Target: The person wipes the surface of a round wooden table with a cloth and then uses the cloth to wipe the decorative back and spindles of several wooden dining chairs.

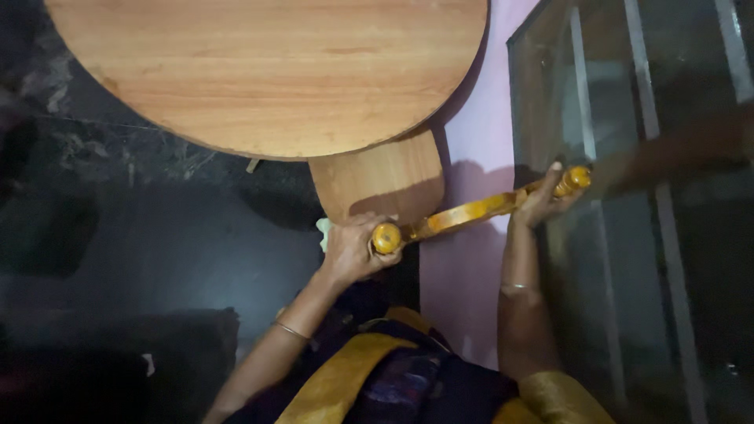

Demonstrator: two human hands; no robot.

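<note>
Left hand: fingers closed around the near knob of the wooden piece, a pale green cloth bunched under the palm, seemingly pressed to the wood
Right hand: fingers curled under the far end just short of its knob, thumb up, propping it so the piece spans level between both hands
Wooden piece: held in the air at chest height, below the round wooden table and beside the glass cabinet
Look: long, flat, curved strip, glossy orange-yellow, a turned round knob at each end, darker patches along the middle
Surroundings: pink wall behind, dark marbled floor below
</note>
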